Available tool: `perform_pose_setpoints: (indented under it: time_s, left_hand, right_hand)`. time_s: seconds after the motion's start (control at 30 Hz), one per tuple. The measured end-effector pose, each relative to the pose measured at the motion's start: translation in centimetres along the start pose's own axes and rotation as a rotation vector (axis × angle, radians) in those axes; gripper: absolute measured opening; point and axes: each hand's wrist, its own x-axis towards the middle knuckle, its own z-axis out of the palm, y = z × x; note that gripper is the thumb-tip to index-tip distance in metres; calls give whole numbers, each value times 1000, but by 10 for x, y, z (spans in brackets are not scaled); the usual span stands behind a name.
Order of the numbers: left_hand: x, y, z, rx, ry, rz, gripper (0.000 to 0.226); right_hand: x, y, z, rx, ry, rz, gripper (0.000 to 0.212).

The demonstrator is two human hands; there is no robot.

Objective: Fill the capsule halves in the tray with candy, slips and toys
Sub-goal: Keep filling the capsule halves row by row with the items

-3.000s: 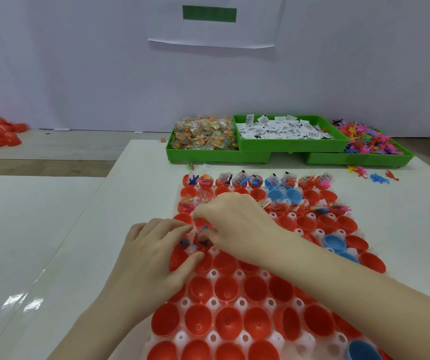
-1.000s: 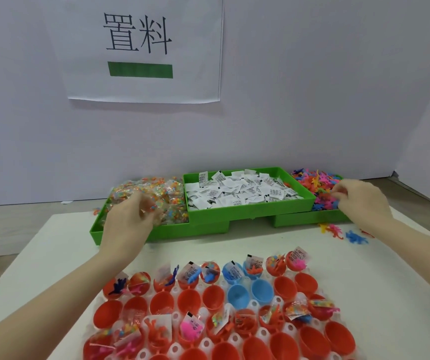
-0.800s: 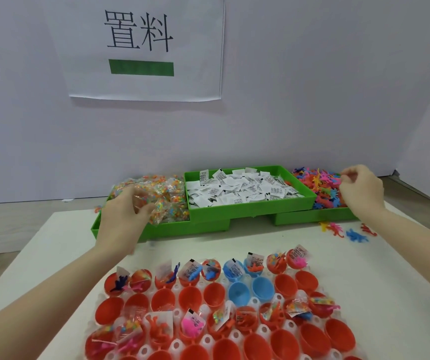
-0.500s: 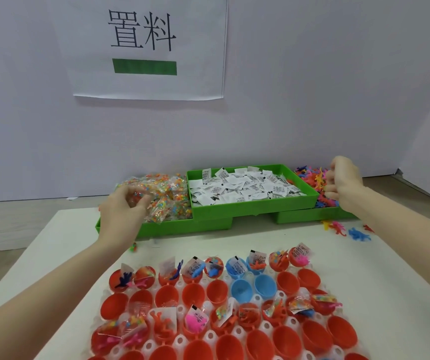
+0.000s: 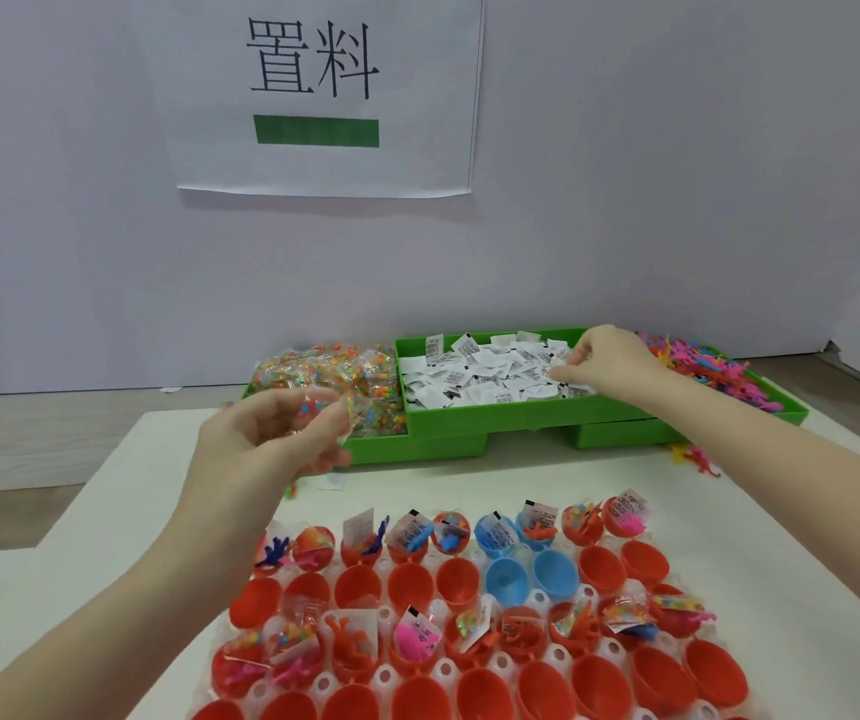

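Observation:
A clear tray (image 5: pixel 444 669) near me holds red capsule halves (image 5: pixel 410 584) and a few blue capsule halves (image 5: pixel 552 573). Two rows have candy, slips and toys in them; the others are bare. My left hand (image 5: pixel 267 439) hovers in front of the candy bin (image 5: pixel 417 452) and pinches a clear candy packet (image 5: pixel 337 413). My right hand (image 5: pixel 612 363) reaches over the middle green bin (image 5: pixel 495 414), its thumb and fingertips pinching among the white paper slips (image 5: pixel 490 374). Whether it also hides a toy I cannot tell.
The toy bin (image 5: pixel 786 412) at the right is heaped with pink and orange rubber toys (image 5: pixel 703 366). Several loose toys (image 5: pixel 693 457) lie on the white table beside it. A paper sign (image 5: pixel 321 90) hangs on the wall behind the bins.
My left hand has lifted a candy packet out of the candy bin toward me. My right hand has moved left from the toy bin to the slips bin.

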Motion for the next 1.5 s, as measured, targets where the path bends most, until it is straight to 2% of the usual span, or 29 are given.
perform_pose_setpoints:
  time_s: [0.07,0.13,0.2,0.27,0.3,0.47,0.57,0.67,0.73,0.8,0.87,0.97,1.07,1.13,1.2,1.33,1.43,1.5]
  left_hand:
    - [-19,7,-7,-27,-18,24,29]
    - [-35,8,-16,-47,-4,36,32]
    - [-47,5,-24,-36,1,31,44]
    - [-56,3,-31,-2,3,14,69]
    - [-59,2,-35,-1,9,-4,75]
    - [-67,-3,-52,77,34,-52,79]
    - [-72,-5,-55,69,37,-78,67]
    - [-79,-5,-54,38,29,-114,62]
    - [-83,-2,-51,-47,25,-158,33]
    - [-87,3,-46,-97,7,-195,22]
    - [-92,6,-42,-139,8,-230,22]
    - [-102,14,-34,-166,-2,-258,22]
    - [-111,26,-25,-209,-33,-266,17]
    - [-117,36,-19,-265,-80,-288,18]
    - [-124,43,-16,-325,-130,-319,20]
    - [-138,53,-15,-394,-145,-293,23]
    - [-146,54,-14,-287,-116,-224,48]
    - [-149,53,-14,-266,-92,-206,36]
  right_hand:
    - [0,-1,1,-148,-46,23,50]
    - [0,-2,3,-222,-47,43,53]
    - [3,-2,5,-237,-30,31,45]
    - [4,-2,5,-217,-6,15,31]
    - [4,-1,5,-189,8,0,25]
    - [1,0,2,-190,156,-61,21]
    - [-1,2,-1,-132,271,-59,28]
    - [-7,-3,-6,-4,365,-96,25]
    - [-16,-14,-9,113,410,-121,23]
    - [-35,-31,-11,289,429,-129,21]
    - [-64,-55,-11,519,347,-144,18]
    - [-127,-89,-11,808,39,-157,18]
    - [-185,-109,-1,987,-296,-142,20]
    - [-213,-117,9,1049,-414,-167,22]
    - [-230,-122,17,1114,-428,-188,15]
    - [-243,-121,23,1166,-304,-189,13]
    - [-250,-120,20,1162,-311,-224,9]
    - [-255,-120,16,1145,-351,-236,10]
